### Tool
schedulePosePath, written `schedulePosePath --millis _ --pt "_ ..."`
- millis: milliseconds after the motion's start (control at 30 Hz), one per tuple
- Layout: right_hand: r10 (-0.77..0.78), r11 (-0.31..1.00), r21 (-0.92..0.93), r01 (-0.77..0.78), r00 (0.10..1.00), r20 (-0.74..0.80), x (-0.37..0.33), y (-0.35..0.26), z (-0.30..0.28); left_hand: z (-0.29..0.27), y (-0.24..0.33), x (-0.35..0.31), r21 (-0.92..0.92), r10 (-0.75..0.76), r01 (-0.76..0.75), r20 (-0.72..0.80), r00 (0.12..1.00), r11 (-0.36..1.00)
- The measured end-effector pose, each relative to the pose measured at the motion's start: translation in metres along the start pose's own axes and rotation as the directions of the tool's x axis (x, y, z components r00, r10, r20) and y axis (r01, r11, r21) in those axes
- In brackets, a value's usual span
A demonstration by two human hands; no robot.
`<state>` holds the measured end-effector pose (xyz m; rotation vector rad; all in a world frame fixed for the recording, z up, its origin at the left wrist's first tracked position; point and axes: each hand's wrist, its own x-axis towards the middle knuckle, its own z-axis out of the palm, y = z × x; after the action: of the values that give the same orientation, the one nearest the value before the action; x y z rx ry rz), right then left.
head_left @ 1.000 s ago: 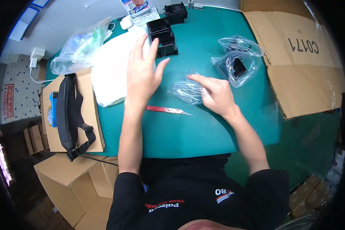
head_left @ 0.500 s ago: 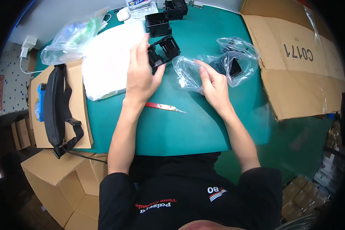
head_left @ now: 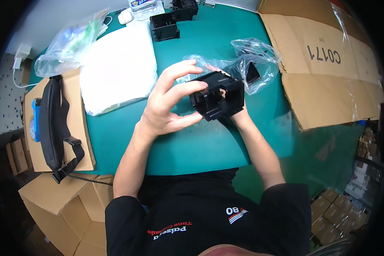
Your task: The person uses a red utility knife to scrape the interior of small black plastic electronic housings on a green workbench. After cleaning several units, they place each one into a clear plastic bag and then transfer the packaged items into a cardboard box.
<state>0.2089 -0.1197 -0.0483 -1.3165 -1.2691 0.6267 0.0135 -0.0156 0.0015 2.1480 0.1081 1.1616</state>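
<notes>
A hollow black plastic housing (head_left: 217, 96) is lifted above the green table, its open side facing up toward me. My left hand (head_left: 164, 98) grips its left end, thumb below and fingers along the top. Behind the housing is my right hand (head_left: 240, 116), with most of its fingers hidden; whether it grips the housing or the bag does not show. Just beyond lies a clear plastic bag (head_left: 264, 70) with a black part (head_left: 252, 73) in it. Two more black housings, a nearer one (head_left: 164, 27) and a farther one (head_left: 184, 9), stand at the back.
To the left lie a white plastic-wrapped bundle (head_left: 117, 70), a clear bag (head_left: 66, 49) and a black strap pouch (head_left: 55, 123) on cardboard. A large carton (head_left: 315, 81) covers the right side. An open box (head_left: 68, 205) stands below at the left. Behind is a water bottle (head_left: 143, 6).
My left hand has brought the black housing right and nearer to me, turning it in front of my right hand. The red pointed tool on the table is now out of sight.
</notes>
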Motion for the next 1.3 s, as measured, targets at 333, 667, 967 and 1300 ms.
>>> schedulePosePath --millis 333,667,967,1300 --pt "0.368 0.930 0.002 -0.368 0.929 -0.034 0.011 -0.034 0.002 -0.023 -0.005 -0.003 0.124 -0.206 0.186 0.169 0.964 0.975" --pt "0.207 0.895 -0.375 -0.241 0.970 -0.130 0.005 -0.039 0.010 -0.010 -0.001 -0.006 0.252 -0.199 0.124 0.300 0.933 0.960" --pt "0.262 0.879 -0.389 -0.277 0.961 -0.091 0.005 -0.038 0.008 -0.014 0.005 -0.004 0.100 -0.267 0.247 0.350 0.898 0.964" --pt "-0.057 0.807 -0.590 -0.027 0.991 -0.123 -0.001 -0.025 0.019 0.005 0.009 -0.003 0.539 -0.180 0.146 0.011 0.984 0.829"
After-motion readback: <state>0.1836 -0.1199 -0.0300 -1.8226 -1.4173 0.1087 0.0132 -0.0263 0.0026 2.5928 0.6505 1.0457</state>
